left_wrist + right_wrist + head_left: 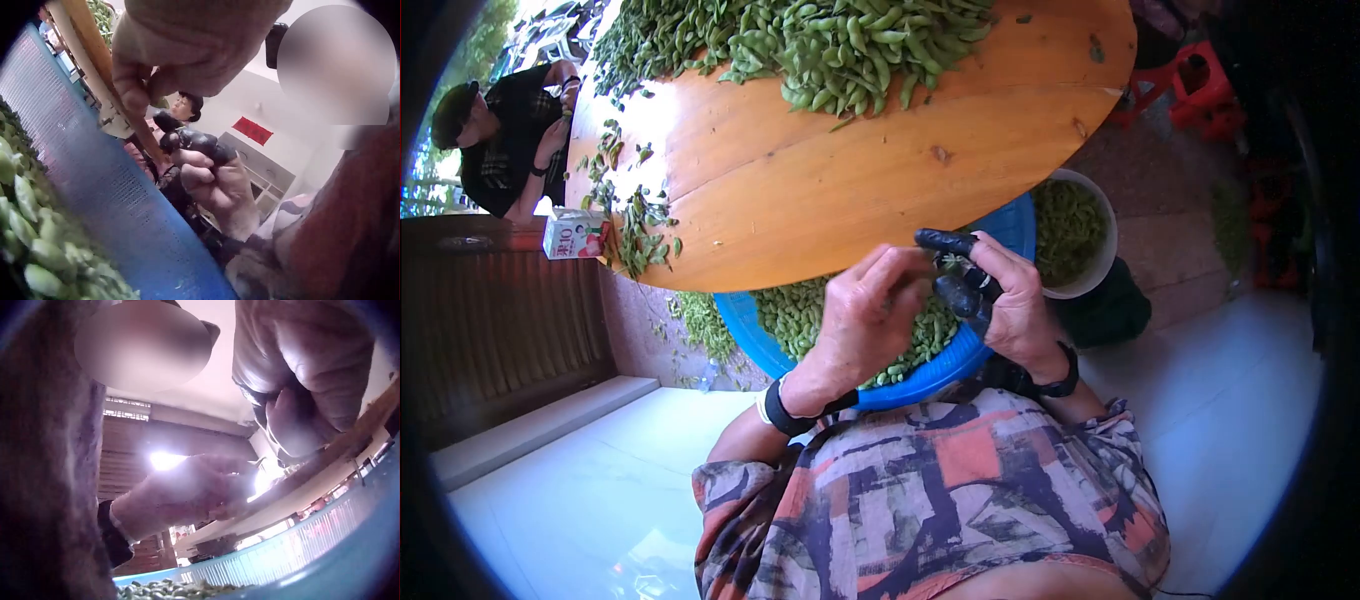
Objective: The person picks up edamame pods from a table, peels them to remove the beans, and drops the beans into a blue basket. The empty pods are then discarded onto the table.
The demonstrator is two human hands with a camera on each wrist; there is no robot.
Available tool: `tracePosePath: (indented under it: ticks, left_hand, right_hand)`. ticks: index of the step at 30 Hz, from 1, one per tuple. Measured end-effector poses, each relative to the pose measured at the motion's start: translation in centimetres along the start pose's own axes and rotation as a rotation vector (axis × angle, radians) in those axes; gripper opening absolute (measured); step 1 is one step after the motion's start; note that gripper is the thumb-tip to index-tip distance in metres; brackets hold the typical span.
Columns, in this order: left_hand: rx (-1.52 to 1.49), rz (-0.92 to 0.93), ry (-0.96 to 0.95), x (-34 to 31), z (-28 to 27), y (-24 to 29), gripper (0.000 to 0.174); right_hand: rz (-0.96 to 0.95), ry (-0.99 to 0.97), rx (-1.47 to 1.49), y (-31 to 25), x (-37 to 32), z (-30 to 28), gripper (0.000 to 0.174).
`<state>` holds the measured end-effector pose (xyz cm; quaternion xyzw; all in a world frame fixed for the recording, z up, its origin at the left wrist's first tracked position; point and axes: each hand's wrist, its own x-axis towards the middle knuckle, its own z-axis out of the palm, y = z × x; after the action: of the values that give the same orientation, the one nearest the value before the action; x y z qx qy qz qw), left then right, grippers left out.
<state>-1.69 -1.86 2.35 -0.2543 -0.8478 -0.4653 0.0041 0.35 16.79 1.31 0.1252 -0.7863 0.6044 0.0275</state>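
Observation:
Over the blue basket (945, 378) of green pods (792, 318), both hands meet with fingertips close together. The left hand (865, 315) has curled fingers; in the left wrist view, its thumb and fingertips pinch a small green piece (160, 103). On the right hand (1015, 300), black coverings wrap the fingers (945, 241). A small green pod (951, 263) shows between its covered fingers and thumb, partly hidden. In the right wrist view the left hand (187, 487) is beside the right hand (306, 369), whose fingertips are poorly seen.
A wooden table (820, 210) carries a large heap of pods (870, 50) and scattered pods, with a carton (575, 235) at its left edge. A white bucket (1108, 235) of greens stands right of the basket. Another person (510, 140) sits at left; red stools (1205, 95) are upper right.

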Motion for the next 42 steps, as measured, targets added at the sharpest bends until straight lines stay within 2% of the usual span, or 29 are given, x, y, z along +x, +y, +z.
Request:
tracePosePath:
  ticks: [2,3,4,5,6,7,8,9,10,12,16,18,19,21,22,23,24,25,26,27,29,31,35,39,41,42]
  left_hand:
    - [-0.381,-0.199,-0.021,0.4,1.2,1.0,0.030]
    - [-0.290,-0.079,-0.054,1.6,0.5,1.4,0.035]
    - [-0.286,-0.073,-0.053,3.1,-0.3,1.7,0.035]
    - [-0.160,-0.016,-0.007,4.7,-1.2,1.9,0.032]
    - [-0.035,0.040,0.039,6.4,-1.9,1.6,0.029]
    - [0.126,0.124,0.058,8.1,-2.6,0.0,0.023]
    - [0.287,0.207,0.079,10.0,-3.1,-1.5,0.019]
    - [0.351,0.197,0.068,11.7,-3.3,-2.0,0.010]
    - [0.410,0.196,0.065,13.1,-3.1,-2.7,0.009]
    - [0.524,0.173,-0.002,15.0,-2.5,-3.9,0.010]
    - [0.680,0.093,-0.028,16.1,-1.4,-4.1,0.009]
    - [0.659,0.085,-0.078,15.7,-2.1,-3.5,0.012]
    - [0.660,0.089,-0.083,15.4,-2.3,-3.6,0.012]
    - [0.496,0.225,0.050,14.3,-2.5,-3.9,0.017]
    - [0.492,0.230,0.043,13.6,-2.5,-3.5,0.017]
    - [0.257,0.074,-0.011,12.6,-2.6,-2.8,0.015]
    - [0.025,-0.085,-0.062,11.6,-2.8,-1.8,0.013]
    - [-0.139,-0.407,-0.153,10.7,-3.2,0.7,0.016]
    - [-0.137,-0.413,-0.154,9.5,-3.1,1.0,0.016]
    - [-0.339,-0.494,-0.205,8.5,-3.0,1.0,0.015]
    - [-0.721,-0.638,-0.234,6.6,-2.8,1.0,0.014]
    - [-0.739,-0.606,-0.200,5.1,-2.3,0.4,0.010]
    - [-0.862,-0.604,-0.085,2.9,-1.5,-0.4,0.011]
    - [-0.979,-0.606,-0.073,1.8,-1.1,-0.8,0.006]
    - [-1.088,-0.642,-0.124,1.7,-1.7,-0.6,0.005]
    - [-1.191,-0.677,-0.177,1.6,-1.9,-0.6,0.005]
  right_hand:
    - [0.156,0.109,0.115,0.0,0.0,0.2,0.031]
    - [0.170,0.153,0.142,0.0,-0.1,-0.5,0.034]
    - [0.113,0.222,0.210,0.9,-0.6,-1.6,0.054]
    - [0.057,0.289,0.277,1.8,-1.2,-2.8,0.077]
    - [0.213,0.439,0.186,1.3,-1.1,-4.4,0.077]
    - [0.052,0.458,0.278,3.7,-2.0,-6.1,0.053]
    - [0.337,0.571,0.033,3.8,-2.1,-8.5,0.029]
    - [0.244,0.551,-0.473,4.3,-2.3,-10.0,0.027]
    - [0.157,0.497,-0.770,3.9,-2.5,-11.4,0.041]
    - [0.419,0.497,-0.951,4.5,-3.5,-12.6,0.053]
    - [0.476,0.582,-1.021,7.4,-5.3,-14.3,0.053]
    - [0.319,0.592,-0.723,8.9,-5.9,-15.4,0.048]
    - [0.323,0.597,-0.721,7.9,-5.3,-14.9,0.048]
    - [0.318,0.637,-0.390,5.2,-3.4,-12.6,0.034]
    - [0.304,0.647,-0.213,4.5,-2.7,-11.0,0.022]
    - [0.357,0.598,0.053,3.1,-1.8,-9.6,0.016]
    - [0.268,0.483,0.114,3.1,-1.3,-8.5,0.020]
    - [0.286,0.364,0.285,0.7,-0.2,-7.1,0.024]
    - [0.242,0.242,0.372,-0.5,0.5,-5.9,0.029]
    - [0.144,0.180,0.367,-0.6,1.2,-4.6,0.033]
    - [0.209,0.072,0.416,-0.9,1.8,-3.0,0.035]
    - [0.268,-0.026,0.387,-1.9,2.3,-2.2,0.033]
    - [0.177,-0.056,0.280,-1.5,2.4,-1.2,0.037]
    - [0.201,-0.079,0.263,-0.6,2.2,-1.3,0.032]
    - [0.562,-0.247,0.942,-0.2,2.0,-2.0,0.028]
    - [0.562,-0.249,0.938,0.1,1.9,-2.0,0.028]
